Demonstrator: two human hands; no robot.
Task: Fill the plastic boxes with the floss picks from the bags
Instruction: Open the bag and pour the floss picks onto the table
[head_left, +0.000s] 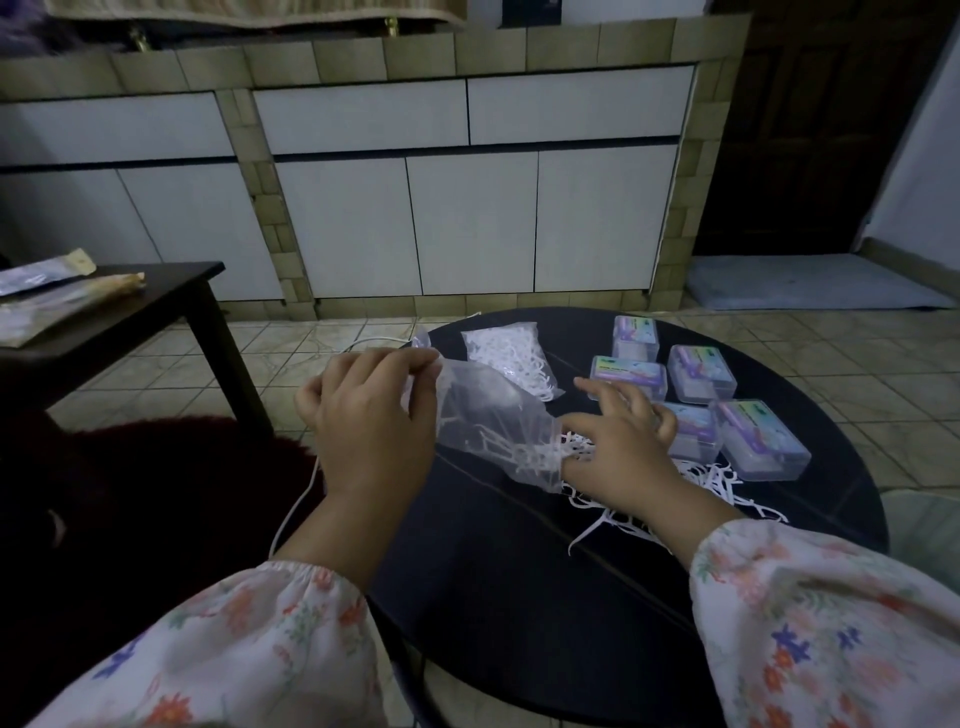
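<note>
**Emptying a bag of picks onto the table**

My left hand (371, 415) pinches the closed end of a clear bag (488, 415), fingers and thumb curled on the film, and lifts it so the mouth tips down toward my right hand (618, 447). That hand lies flat with fingers spread and relaxed, gripping nothing, resting on the loose picks (727, 486) spilled at the bag's mouth. A few picks remain inside, low, near the mouth. Beyond my pinch lies a second, full bag (511, 358). Past my right fingertips stand five boxes (763, 447), all lidded and so apparently unfilled. Risks, as I judge them: the thin film may slip from the pinch; picks may snag in the bag, scatter off the table (519, 571), or tangle together.
</note>
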